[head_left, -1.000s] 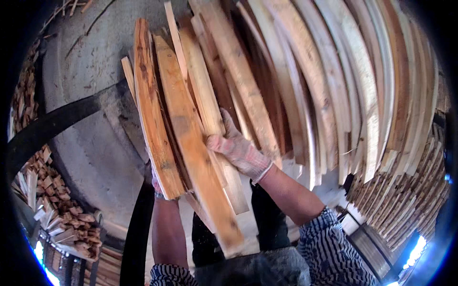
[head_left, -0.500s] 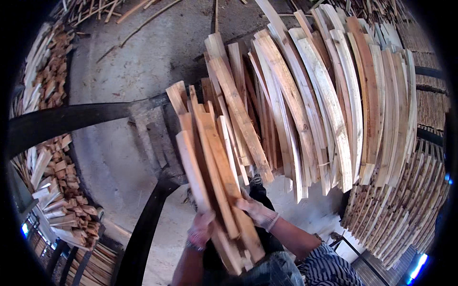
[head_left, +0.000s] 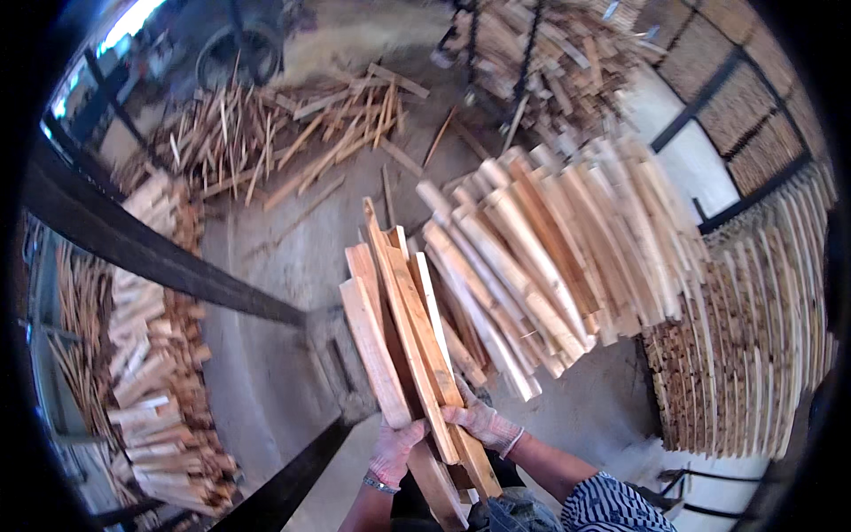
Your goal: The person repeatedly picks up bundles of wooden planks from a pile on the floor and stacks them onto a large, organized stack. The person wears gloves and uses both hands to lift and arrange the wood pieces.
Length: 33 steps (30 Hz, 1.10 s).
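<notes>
A bundle of long wooden boards [head_left: 417, 355] stretches away from my body, held between both hands. My left hand [head_left: 396, 452], in a pale work glove, grips the bundle's left side near its close end. My right hand [head_left: 480, 420], gloved as well, is closed on the right side at nearly the same height. The boards' far ends are uneven and fan slightly apart. Beyond them to the right lies a broad row of similar boards [head_left: 550, 257], side by side. Part of each hand's fingers is hidden by the wood.
Stacked timber [head_left: 164, 355] lines the left side. Loose thin sticks [head_left: 301, 142] lie heaped at the back, near a second wood pile [head_left: 567, 71]. Dense stacks [head_left: 736, 337] stand at right. Dark metal bars [head_left: 168, 248] cross the left, meeting at a bracket [head_left: 346, 363].
The view has swung, bringing the back heaps into sight and shifting the row of boards. Both hands keep hold of the bundle, which now stands apart from more of the row.
</notes>
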Tool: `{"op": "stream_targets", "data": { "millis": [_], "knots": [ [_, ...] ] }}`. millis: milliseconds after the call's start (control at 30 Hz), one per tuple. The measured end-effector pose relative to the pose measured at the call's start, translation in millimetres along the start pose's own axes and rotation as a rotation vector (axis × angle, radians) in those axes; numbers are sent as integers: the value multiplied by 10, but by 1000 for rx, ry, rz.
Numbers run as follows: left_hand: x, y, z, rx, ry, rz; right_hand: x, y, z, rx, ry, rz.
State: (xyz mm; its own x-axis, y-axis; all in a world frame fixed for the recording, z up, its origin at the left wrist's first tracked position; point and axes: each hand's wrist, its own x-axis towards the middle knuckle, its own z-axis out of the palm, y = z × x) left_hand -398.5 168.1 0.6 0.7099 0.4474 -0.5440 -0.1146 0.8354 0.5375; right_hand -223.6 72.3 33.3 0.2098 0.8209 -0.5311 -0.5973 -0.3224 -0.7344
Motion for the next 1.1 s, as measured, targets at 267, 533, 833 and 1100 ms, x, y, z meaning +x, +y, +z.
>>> {"op": "stream_targets", "data": {
  "millis": [267, 533, 833, 1100],
  "knots": [
    [-1248, 704, 1264, 477, -275, 197, -2104, -1174, 353, -321, -40, -656],
    [-1918, 371, 2698, 484, -722, 23, -3568, -963, 11, -2, 142, -757],
    [-1969, -1570, 4544, 570, -924, -150, -5620, -679, -1547, 222, 567, -741],
    [-2133, -2877, 6094, 677, -1088, -376, -6775, -657, -2554, 269, 845, -1035]
  ]
}}
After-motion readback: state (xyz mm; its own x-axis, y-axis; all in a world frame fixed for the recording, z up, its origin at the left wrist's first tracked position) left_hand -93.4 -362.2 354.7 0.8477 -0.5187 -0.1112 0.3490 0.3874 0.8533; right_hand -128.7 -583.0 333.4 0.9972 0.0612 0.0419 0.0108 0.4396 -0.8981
